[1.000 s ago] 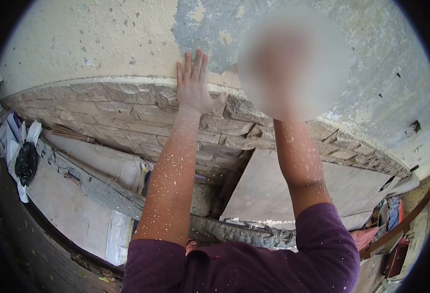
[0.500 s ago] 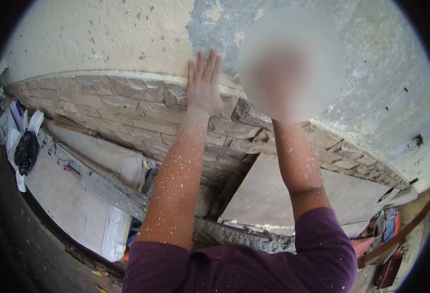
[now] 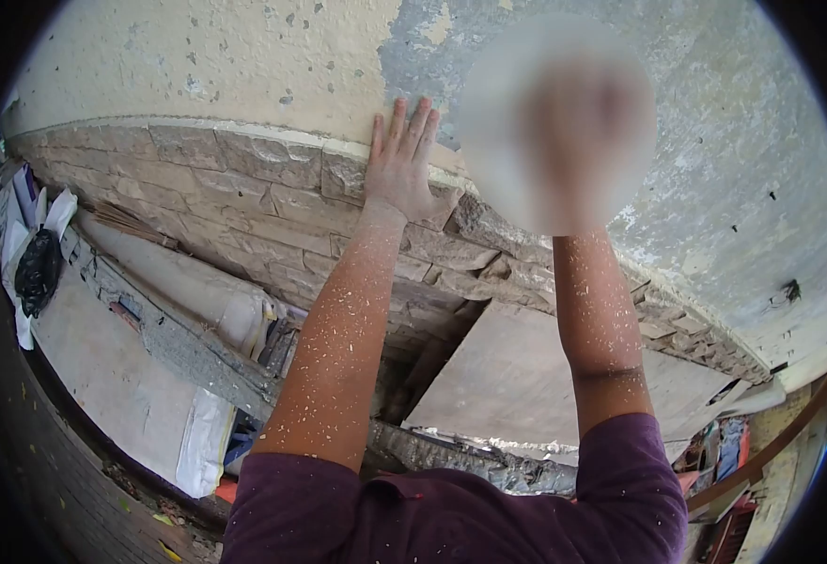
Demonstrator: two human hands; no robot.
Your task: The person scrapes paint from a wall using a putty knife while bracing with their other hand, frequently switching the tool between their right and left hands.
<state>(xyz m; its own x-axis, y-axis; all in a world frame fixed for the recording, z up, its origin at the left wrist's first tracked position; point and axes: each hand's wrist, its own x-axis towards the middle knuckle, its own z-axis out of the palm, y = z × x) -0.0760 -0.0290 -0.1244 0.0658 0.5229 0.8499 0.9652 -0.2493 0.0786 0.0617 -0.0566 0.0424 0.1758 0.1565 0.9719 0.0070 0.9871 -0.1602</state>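
My left hand [image 3: 400, 167] lies flat with fingers stretched, pressed on the top edge of the rough stone cladding [image 3: 273, 162] and the wall just above it. Cream paint [image 3: 188, 70] covers the wall left of the fingers; to their right the surface is scraped to a mottled grey patch [image 3: 733, 160]. My right hand [image 3: 583, 122] is raised in front of this grey patch. A round blur hides its fingers and anything in them. Pale flakes speckle both forearms and my purple sleeves.
Below the cladding leans a large pale board [image 3: 498, 376]. Long sheets and a rolled covering [image 3: 174, 277] lie at left, near a black plastic bag [image 3: 38, 273]. A brown curved bar [image 3: 771, 451] crosses the lower right, with assorted clutter behind it.
My right hand and forearm have shifted to the right and slightly up along the grey wall. The left hand keeps its place on the ledge; the view has shifted slightly.
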